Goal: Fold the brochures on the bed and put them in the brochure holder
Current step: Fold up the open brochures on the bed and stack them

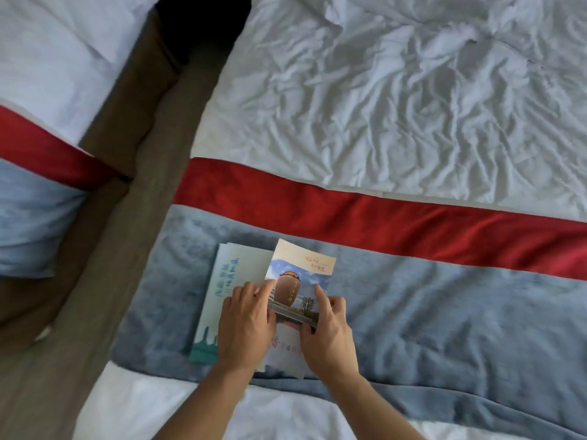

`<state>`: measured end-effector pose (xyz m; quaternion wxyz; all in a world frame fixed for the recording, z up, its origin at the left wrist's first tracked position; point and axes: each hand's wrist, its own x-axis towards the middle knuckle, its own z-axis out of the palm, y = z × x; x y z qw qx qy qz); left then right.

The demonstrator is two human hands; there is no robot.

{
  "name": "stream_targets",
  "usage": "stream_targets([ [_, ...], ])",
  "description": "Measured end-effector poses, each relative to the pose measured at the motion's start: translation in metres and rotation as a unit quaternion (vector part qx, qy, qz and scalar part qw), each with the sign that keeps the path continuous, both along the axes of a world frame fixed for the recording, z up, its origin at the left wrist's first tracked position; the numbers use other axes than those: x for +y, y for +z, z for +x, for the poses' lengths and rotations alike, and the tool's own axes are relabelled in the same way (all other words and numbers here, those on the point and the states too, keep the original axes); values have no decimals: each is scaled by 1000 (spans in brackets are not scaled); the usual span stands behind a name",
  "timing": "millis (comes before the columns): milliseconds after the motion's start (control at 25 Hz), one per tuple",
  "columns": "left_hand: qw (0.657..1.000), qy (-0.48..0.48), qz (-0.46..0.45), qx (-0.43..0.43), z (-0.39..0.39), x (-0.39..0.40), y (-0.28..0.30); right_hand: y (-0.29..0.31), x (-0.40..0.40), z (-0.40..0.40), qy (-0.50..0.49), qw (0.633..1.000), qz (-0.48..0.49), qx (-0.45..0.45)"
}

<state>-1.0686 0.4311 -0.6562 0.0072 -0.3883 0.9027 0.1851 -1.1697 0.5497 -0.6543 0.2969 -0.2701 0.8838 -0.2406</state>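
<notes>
A brochure with a large brown jar pictured on its cover (300, 274) is lifted off the grey runner, tilted toward me. My left hand (246, 322) pinches its left edge, index finger stretched along the page. My right hand (327, 331) pinches its lower right edge between thumb and fingers. Under it lies a white brochure with red lettering (284, 347), mostly covered by my hands. A pale teal brochure (219, 293) lies flat to the left, partly under the others. No brochure holder is in view.
The grey runner (444, 312) and a red band (381, 217) cross the bed with its wrinkled white sheet (397, 90). A brown carpeted aisle (136, 185) separates it from a second bed (47, 74) at left.
</notes>
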Motion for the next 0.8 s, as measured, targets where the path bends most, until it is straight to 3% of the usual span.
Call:
stream_targets([
  [400, 999, 42, 20, 3, 77, -56, -16, -13, -65, 63, 99, 994, 39, 27],
  [680, 995, -85, 0, -51, 79, -72, -22, -13, -73, 72, 169, 958, 110, 205],
  [800, 993, -104, 16, -51, 75, -75, -24, -20, -73, 78, 240, 943, 94, 209],
])
